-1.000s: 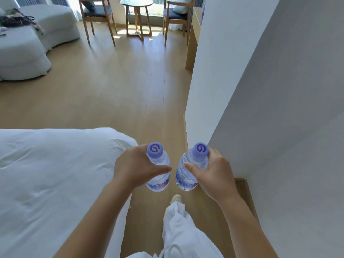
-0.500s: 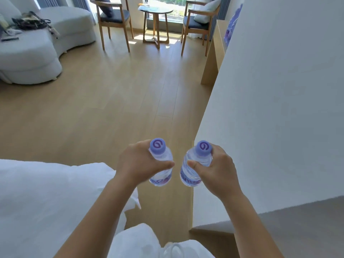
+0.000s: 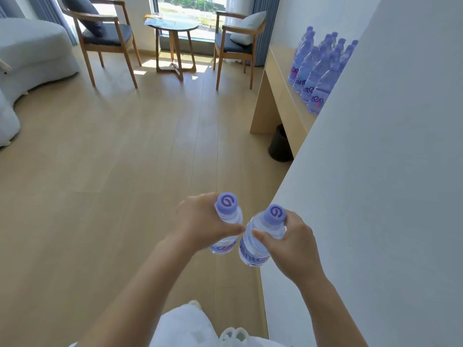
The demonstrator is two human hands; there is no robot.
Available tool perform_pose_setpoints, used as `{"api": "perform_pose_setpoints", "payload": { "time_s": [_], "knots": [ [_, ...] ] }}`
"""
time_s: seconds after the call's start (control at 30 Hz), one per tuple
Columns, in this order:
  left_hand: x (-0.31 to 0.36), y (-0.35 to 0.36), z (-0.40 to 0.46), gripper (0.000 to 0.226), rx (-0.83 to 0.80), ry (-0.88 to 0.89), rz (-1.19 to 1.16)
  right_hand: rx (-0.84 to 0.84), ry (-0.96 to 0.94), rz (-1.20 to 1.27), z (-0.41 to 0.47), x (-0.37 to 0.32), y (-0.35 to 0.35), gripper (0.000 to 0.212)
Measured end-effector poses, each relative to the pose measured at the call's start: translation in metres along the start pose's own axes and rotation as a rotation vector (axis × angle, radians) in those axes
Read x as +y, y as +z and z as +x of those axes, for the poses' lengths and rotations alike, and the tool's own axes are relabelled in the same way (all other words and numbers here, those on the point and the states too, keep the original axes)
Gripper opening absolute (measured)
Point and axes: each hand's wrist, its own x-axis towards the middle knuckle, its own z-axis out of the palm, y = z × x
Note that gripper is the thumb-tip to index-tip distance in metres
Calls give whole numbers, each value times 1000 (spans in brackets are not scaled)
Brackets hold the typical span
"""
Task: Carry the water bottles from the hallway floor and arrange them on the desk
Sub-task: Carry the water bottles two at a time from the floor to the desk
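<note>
Bottles side by side, apparently touching: left hand grips left bottle, right hand right bottle.

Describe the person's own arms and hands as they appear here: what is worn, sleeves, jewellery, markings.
Both forearms are bare to the bottom edge of the picture, with no sleeves in view. The left hand and right hand wear no gloves; no watch, bracelet or ring shows. Below them is white clothing.

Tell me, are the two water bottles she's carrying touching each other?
Cannot tell. In the head view the left hand's bottle and the right hand's bottle sit very close, but the left thumb crosses between them, hiding any gap or contact.
</note>
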Motion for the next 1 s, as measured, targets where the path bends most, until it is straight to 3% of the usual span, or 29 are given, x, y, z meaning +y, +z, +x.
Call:
{"api": "perform_pose_setpoints", "payload": {
  "time_s": [0.4,1.0],
  "knots": [
    [-20,-50,241,41,-42,46,7,134,19,8,217,-40,41,34],
    [35,-67,629,33,-67,137,-57,247,5,4,600,-70,32,23]
  ]
}}
